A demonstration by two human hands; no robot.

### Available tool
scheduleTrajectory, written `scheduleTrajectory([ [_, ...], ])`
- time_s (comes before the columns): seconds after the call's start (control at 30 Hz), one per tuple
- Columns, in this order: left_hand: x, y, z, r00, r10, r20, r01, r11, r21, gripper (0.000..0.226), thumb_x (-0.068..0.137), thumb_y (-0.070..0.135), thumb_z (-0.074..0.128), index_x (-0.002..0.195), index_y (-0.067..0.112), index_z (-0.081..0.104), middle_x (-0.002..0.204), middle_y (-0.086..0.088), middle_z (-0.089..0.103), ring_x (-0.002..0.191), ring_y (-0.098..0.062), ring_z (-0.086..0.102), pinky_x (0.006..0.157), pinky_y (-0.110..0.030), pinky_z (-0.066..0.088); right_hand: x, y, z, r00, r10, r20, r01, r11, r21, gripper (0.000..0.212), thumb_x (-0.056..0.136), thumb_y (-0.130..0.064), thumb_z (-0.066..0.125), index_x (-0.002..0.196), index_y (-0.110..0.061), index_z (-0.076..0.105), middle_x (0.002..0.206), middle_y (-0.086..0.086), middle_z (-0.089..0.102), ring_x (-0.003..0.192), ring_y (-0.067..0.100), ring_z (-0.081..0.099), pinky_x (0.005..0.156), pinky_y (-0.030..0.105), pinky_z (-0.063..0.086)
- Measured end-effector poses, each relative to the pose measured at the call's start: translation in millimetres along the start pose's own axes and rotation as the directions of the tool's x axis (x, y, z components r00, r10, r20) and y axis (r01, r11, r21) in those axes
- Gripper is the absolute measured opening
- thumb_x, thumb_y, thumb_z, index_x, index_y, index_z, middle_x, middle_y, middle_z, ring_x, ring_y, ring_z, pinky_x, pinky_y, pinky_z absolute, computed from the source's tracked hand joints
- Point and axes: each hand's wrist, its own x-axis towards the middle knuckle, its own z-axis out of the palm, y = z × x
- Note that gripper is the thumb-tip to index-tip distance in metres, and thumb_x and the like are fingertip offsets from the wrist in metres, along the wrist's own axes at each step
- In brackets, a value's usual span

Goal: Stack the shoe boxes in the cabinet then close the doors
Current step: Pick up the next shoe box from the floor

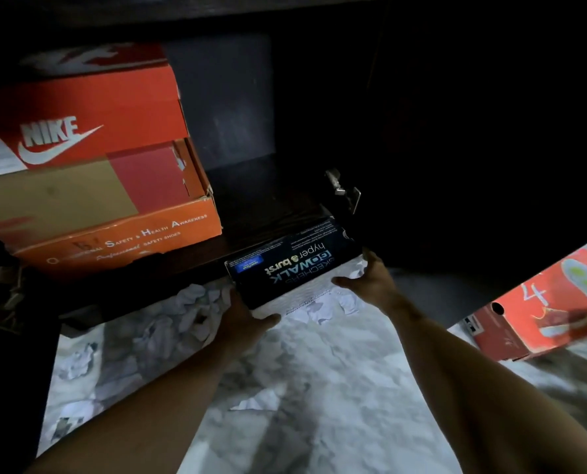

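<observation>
Two bare forearms reach forward over a white-and-grey marble floor (319, 388), which shows below and between the hands. The left hand (246, 319) grips the near left corner of a dark Skechers GOwalk shoe box (295, 261); its thumb lies across the box's pale near side, and the other fingers are hidden beneath. The right hand (371, 278) clamps the right end of the same box, thumb pointing left along the near side and fingers curled round behind. The hands are apart, one at each end, with the box between them, its printing upside down to the camera.

The far part of the box reaches over the front edge of the dark cabinet shelf (268, 200), just beyond the hands; whether it rests there cannot be told. Left of the left hand and farther in, an orange safety-shoe box (121, 237) sits on that shelf, with a red Nike box (80, 131) stacked on top of it.

Just beyond the right hand a metal hinge (343, 189) is fixed to the open cabinet door (490, 131), which stands dark to the right. Well to the right of the right hand, a red shoe box (531, 313) lies on the floor, partly hidden behind the door's lower edge.
</observation>
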Motion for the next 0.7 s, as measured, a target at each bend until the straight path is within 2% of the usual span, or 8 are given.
scheduleTrajectory([
  [0.07, -1.8, 2.6, 1.8, 0.999, 0.009, -0.045, -0.010, 1.000, -0.015, 0.098, 0.073, 0.025, 0.087, 0.150, 0.016, 0.027, 0.141, -0.001, 0.051, 0.129, -0.020, 0.050, 0.096, -0.024, 0.036, 21.5, 31.7, 7.8, 1.000, 0.008, -0.003, -0.008, 0.997, 0.077, 0.129, 0.039, -0.069, 0.093, 0.148, -0.022, 0.042, 0.145, 0.000, 0.050, 0.132, 0.015, 0.052, 0.111, 0.041, 0.046],
  [0.1, -1.7, 3.4, 1.2, 0.998, 0.011, -0.067, -0.013, 0.999, -0.034, 0.098, 0.073, 0.025, 0.087, 0.150, 0.018, 0.028, 0.142, 0.000, 0.051, 0.130, -0.021, 0.050, 0.097, -0.025, 0.037, 31.2, 48.3, 12.1, 1.000, -0.004, 0.002, 0.004, 0.995, 0.097, 0.131, 0.034, -0.070, 0.094, 0.146, -0.025, 0.043, 0.144, -0.002, 0.051, 0.131, 0.015, 0.054, 0.109, 0.041, 0.047],
  [0.23, -8.6, 18.2, -13.0, 0.993, -0.013, -0.118, 0.006, 0.998, -0.061, 0.094, 0.070, 0.032, 0.089, 0.146, 0.018, 0.037, 0.137, -0.006, 0.056, 0.124, -0.026, 0.055, 0.096, -0.028, 0.043, -5.0, 7.0, -1.4, 0.997, -0.042, -0.058, 0.048, 0.993, 0.105, 0.121, 0.031, -0.061, 0.098, 0.139, -0.033, 0.051, 0.138, -0.001, 0.047, 0.125, 0.017, 0.055, 0.109, 0.040, 0.047],
  [0.33, -23.9, 40.6, -36.2, 0.989, -0.029, -0.146, 0.018, 0.997, -0.079, 0.096, 0.064, 0.045, 0.090, 0.143, 0.023, 0.041, 0.130, -0.004, 0.063, 0.116, -0.025, 0.061, 0.095, -0.031, 0.048, -38.7, -33.5, -19.8, 0.994, -0.055, -0.099, 0.063, 0.995, 0.079, 0.116, 0.035, -0.050, 0.099, 0.139, -0.030, 0.054, 0.132, 0.001, 0.034, 0.122, 0.017, 0.044, 0.114, 0.030, 0.039],
  [0.37, -30.2, 50.0, -45.6, 0.989, -0.020, -0.149, 0.009, 0.997, -0.078, 0.097, 0.063, 0.049, 0.089, 0.143, 0.025, 0.040, 0.129, -0.002, 0.064, 0.115, -0.024, 0.062, 0.095, -0.032, 0.049, -45.6, -41.7, -24.5, 0.992, -0.056, -0.113, 0.064, 0.995, 0.072, 0.117, 0.033, -0.052, 0.098, 0.139, -0.029, 0.054, 0.131, 0.002, 0.034, 0.121, 0.017, 0.042, 0.114, 0.028, 0.037],
  [0.5, -64.8, 100.3, -87.0, 0.972, 0.098, -0.213, -0.118, 0.990, -0.082, 0.112, 0.065, 0.056, 0.086, 0.154, 0.019, 0.028, 0.150, -0.006, 0.047, 0.135, -0.029, 0.047, 0.105, -0.034, 0.042, -46.2, -59.1, -50.1, 0.977, -0.100, -0.186, 0.113, 0.992, 0.064, 0.113, 0.025, -0.077, 0.090, 0.125, -0.036, 0.059, 0.122, 0.001, 0.059, 0.115, 0.022, 0.060, 0.101, 0.042, 0.053],
  [0.6, -98.3, 144.8, -117.6, 0.952, 0.175, -0.251, -0.216, 0.965, -0.146, 0.113, 0.067, 0.051, 0.086, 0.156, 0.017, 0.025, 0.150, -0.010, 0.047, 0.138, -0.030, 0.044, 0.103, -0.031, 0.039, -110.5, -135.0, -88.6, 0.938, -0.176, -0.298, 0.203, 0.977, 0.064, 0.099, 0.034, -0.061, 0.097, 0.119, -0.030, 0.057, 0.120, 0.001, 0.053, 0.115, 0.020, 0.052, 0.105, 0.039, 0.048],
  [0.7, -132.7, 187.3, -142.7, 0.914, 0.269, -0.304, -0.342, 0.914, -0.220, 0.110, 0.064, 0.048, 0.088, 0.153, 0.016, 0.033, 0.139, -0.004, 0.056, 0.133, -0.025, 0.049, 0.099, -0.028, 0.041, -168.8, -195.5, -123.3, 0.879, -0.238, -0.413, 0.318, 0.938, 0.137, 0.099, 0.044, -0.039, 0.101, 0.123, -0.021, 0.044, 0.123, 0.002, 0.040, 0.119, 0.017, 0.042, 0.107, 0.034, 0.041],
])
